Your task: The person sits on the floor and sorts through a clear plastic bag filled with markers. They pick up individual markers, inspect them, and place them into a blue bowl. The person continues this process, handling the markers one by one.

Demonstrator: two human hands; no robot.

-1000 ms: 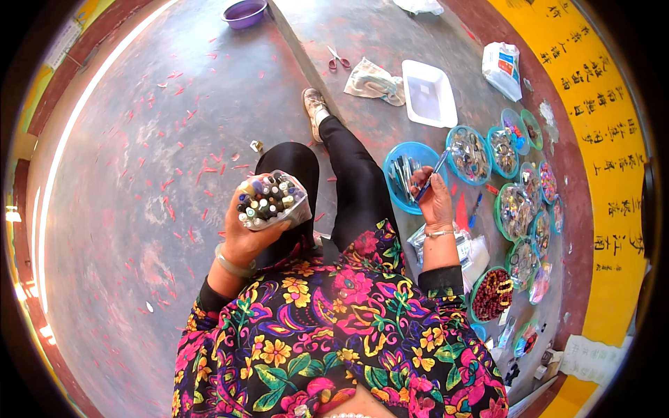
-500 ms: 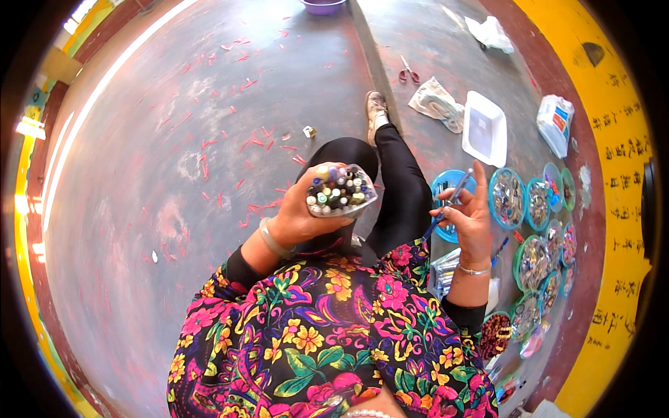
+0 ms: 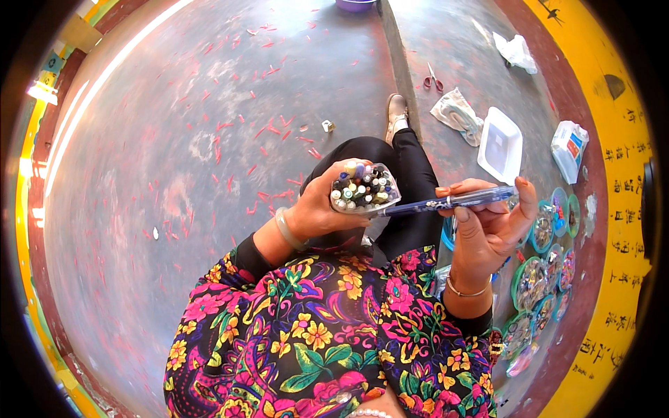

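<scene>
My left hand [image 3: 317,209] grips a clear bundle of pens [image 3: 364,188], their capped ends pointing up at the camera. My right hand [image 3: 488,226] holds a single blue pen [image 3: 446,203] lying level, its tip close to the bundle. Both hands are raised in front of my chest, above my black trouser legs. A bangle sits on each wrist.
Several round trays of small bits [image 3: 543,279] line the floor at my right. A white square tray [image 3: 500,145], a crumpled plastic bag [image 3: 456,115], scissors [image 3: 432,76] and a small packet [image 3: 568,150] lie further out. Red scraps [image 3: 230,125] are scattered over the grey floor.
My right hand lifted away from the blue tray with one pen and brought it up next to the bundle. My left hand raised the bundle toward the middle.
</scene>
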